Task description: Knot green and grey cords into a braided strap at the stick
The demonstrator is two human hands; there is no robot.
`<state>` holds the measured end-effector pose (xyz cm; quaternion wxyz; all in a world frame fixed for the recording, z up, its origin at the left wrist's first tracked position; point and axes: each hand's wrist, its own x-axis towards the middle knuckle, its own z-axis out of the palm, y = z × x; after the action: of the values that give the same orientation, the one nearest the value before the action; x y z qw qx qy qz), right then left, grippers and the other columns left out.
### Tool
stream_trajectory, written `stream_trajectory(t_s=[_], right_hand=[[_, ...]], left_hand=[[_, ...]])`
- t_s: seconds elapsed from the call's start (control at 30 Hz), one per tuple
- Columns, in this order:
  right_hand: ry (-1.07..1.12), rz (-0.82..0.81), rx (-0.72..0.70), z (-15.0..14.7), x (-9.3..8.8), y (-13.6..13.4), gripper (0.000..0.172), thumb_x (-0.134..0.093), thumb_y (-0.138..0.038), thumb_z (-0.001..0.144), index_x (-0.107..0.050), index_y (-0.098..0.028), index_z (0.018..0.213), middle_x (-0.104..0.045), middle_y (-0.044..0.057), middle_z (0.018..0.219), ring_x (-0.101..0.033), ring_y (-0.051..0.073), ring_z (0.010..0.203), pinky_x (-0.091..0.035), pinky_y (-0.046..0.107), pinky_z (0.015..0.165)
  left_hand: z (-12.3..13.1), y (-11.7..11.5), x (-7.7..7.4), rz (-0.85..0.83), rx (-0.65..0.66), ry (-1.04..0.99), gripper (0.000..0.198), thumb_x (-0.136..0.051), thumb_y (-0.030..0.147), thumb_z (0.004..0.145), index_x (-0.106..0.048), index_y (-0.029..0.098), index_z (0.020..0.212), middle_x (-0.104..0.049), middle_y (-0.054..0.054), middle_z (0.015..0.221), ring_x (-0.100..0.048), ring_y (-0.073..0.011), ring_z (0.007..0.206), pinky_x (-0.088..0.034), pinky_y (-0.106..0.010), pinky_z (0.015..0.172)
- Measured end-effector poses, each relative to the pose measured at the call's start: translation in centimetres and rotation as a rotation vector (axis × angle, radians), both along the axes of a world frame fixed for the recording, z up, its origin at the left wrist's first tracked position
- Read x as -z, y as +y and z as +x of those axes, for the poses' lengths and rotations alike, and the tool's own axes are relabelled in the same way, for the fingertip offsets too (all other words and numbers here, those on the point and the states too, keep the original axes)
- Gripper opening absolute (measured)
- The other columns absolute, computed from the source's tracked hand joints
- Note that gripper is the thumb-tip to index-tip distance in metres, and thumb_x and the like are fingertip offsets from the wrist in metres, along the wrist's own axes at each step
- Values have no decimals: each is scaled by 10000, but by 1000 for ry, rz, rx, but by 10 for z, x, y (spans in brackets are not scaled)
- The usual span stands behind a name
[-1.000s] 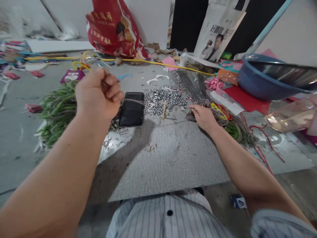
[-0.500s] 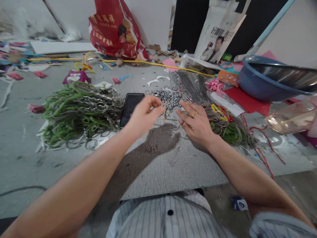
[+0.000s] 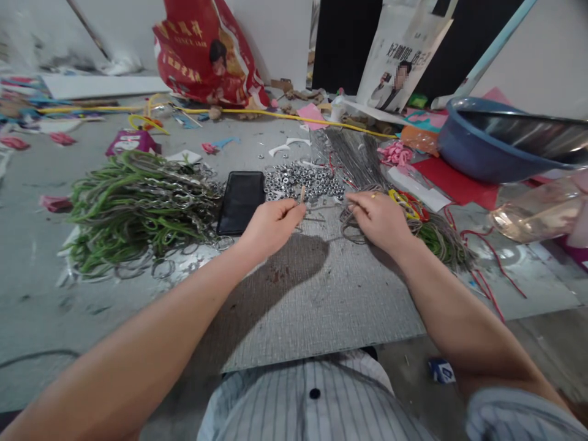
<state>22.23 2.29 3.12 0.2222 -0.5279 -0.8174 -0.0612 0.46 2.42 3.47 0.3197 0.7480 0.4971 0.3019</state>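
Observation:
My left hand (image 3: 274,226) is closed in a pinch, with a short thin wooden stick (image 3: 302,194) standing up from between thumb and forefinger. A heap of small metal nuts (image 3: 305,179) lies just beyond it. My right hand (image 3: 382,222), a ring on one finger, has its fingers bent and pressed on grey cord (image 3: 349,228) at the left end of a cord bundle. The fingertips partly hide how the cord is gripped. Beside my left hand lies a black phone (image 3: 241,203). Farther left is a pile of green and grey cords (image 3: 142,211) with metal chains.
Grey wires (image 3: 356,156) lie behind the nuts. At right are a blue basin (image 3: 487,150), red paper (image 3: 459,184), red cords (image 3: 493,263) and a clear plastic container (image 3: 537,211). A red bag (image 3: 202,55) and a white bag (image 3: 390,67) stand at the back.
My left hand has come down slightly and now pinches the stick. My right hand has moved a little right, its spread fingers drawing in onto the grey cord.

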Motion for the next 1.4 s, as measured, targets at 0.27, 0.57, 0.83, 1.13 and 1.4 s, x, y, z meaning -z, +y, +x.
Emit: stream_trajectory(t_s=[0.27,0.57,0.83,1.13,1.4], right_hand=[[-211,-336,-78,34,-37,-9,127,-507,-191,751,-633,-203,762,-650,10,758,-575,140,679,-396,254,599],[-541,-420,121,52,-20,-6,260,-580,-183,631,-693,-303,832,-696,-15,787,-591,153,633,-248,228,427],[-509,-450,150,41,-17,-1,129,-556,-233,719,-679,-261,746,-669,7,744,-586,175,678,-303,251,480],[21,78,-117,-9,-6,-17,176,-505,-276,820,-675,-229,810,-636,28,807,-577,155,751,-419,268,647],[244,180,-319,-45,18,-31,206,-483,-242,838,-681,-203,800,-674,26,746,-590,128,717,-471,244,687]], left_hand=[[1,-2,12,305,73,684,244,-377,288,727,-485,193,531,-536,-40,548,-494,-183,535,-231,-269,481],[-4,3,17,457,40,796,196,-432,234,683,-570,189,550,-559,-55,494,-550,-209,558,-352,-373,641],[-5,0,21,489,58,746,172,-466,221,690,-630,169,704,-616,-121,687,-550,-301,770,-332,-453,720],[3,-7,12,492,122,286,244,-442,190,764,-608,154,939,-612,-103,947,-541,-227,890,-413,-372,762],[15,-10,23,84,335,-122,309,-481,128,711,-598,169,994,-658,-28,848,-584,-135,711,-466,-261,656]])
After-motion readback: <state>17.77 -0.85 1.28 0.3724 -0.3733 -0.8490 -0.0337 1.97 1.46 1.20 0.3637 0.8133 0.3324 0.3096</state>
